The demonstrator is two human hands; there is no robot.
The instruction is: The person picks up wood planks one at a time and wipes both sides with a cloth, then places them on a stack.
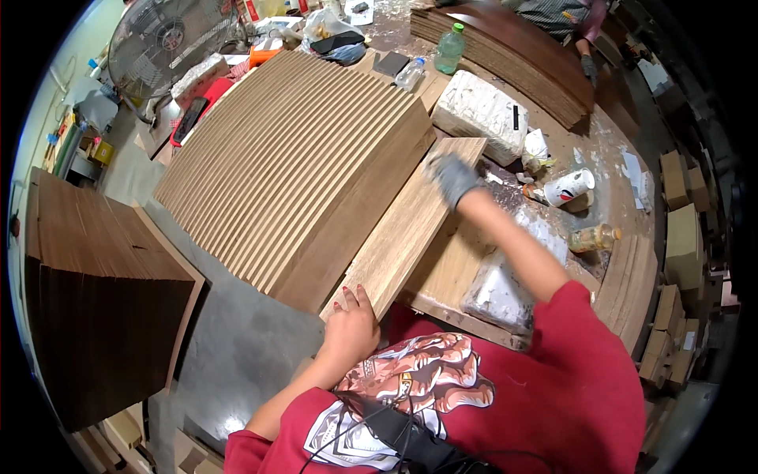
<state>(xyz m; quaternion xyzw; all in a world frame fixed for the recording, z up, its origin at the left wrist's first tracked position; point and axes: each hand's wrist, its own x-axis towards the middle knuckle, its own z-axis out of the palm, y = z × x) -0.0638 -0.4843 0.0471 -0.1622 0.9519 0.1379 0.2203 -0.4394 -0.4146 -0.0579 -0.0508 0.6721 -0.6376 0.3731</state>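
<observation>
On the cluttered surface [608,150] a fanned stack of wooden boards [292,150] takes up most of the middle, each board overlapping the next like spread cards. Just to its right lies a single plank [410,221], the piece being worked, running from the near edge of the surface up toward a white wrapped bundle [478,114].

The plank is long, flat and pale brown with a straight grain, lighter than the dark panels [103,276] stacked at the far left.

The right hand [452,178], in a grey glove, is pressed flat on the far end of the plank, fingers spread rather than gripping. The bare left hand [351,320] rests at the near end, its fingers laid over the plank's corner and holding nothing else.

To do this well, I judge the near hand should pin the plank firmly so it cannot slide against the stack, while the gloved hand moves along the grain with even pressure and keeps clear of the paper cup [568,187] and small bottle [594,237] close by.
</observation>
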